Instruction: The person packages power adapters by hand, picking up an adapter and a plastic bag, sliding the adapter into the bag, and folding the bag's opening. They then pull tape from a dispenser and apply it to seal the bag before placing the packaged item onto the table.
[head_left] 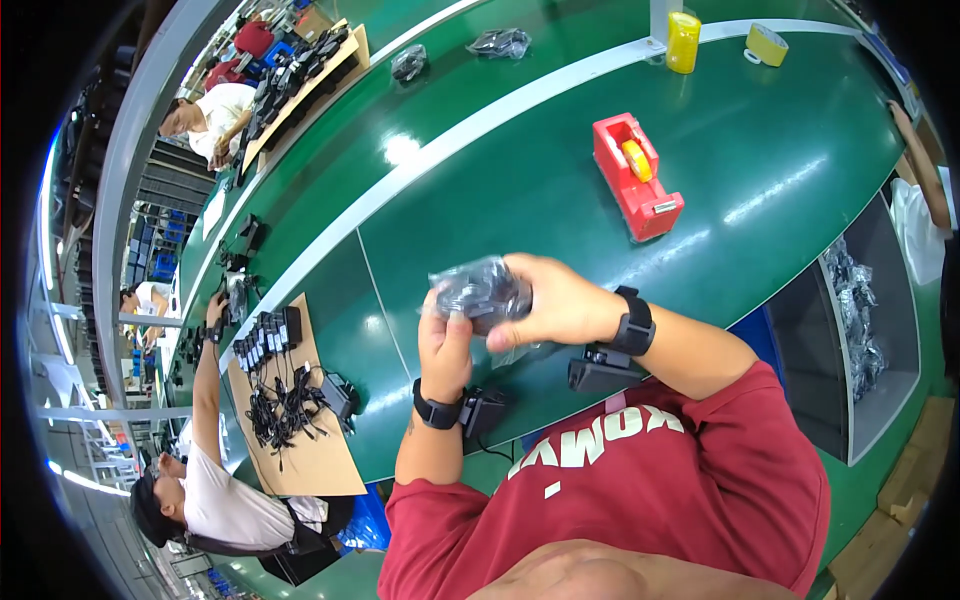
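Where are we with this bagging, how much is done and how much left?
Done: bagged parts fill the grey bin. In hand: left hand and right hand hold a clear bag with a black part. Left: two black adapters lie unbagged on the green table.

Bagged dark item (478, 290) — partly hidden by both hands — indistinct.

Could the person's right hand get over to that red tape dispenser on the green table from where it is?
Probably not right away: the right hand and the left hand both grip a clear bag of dark parts. The green table up to the red tape dispenser looks bare, though.
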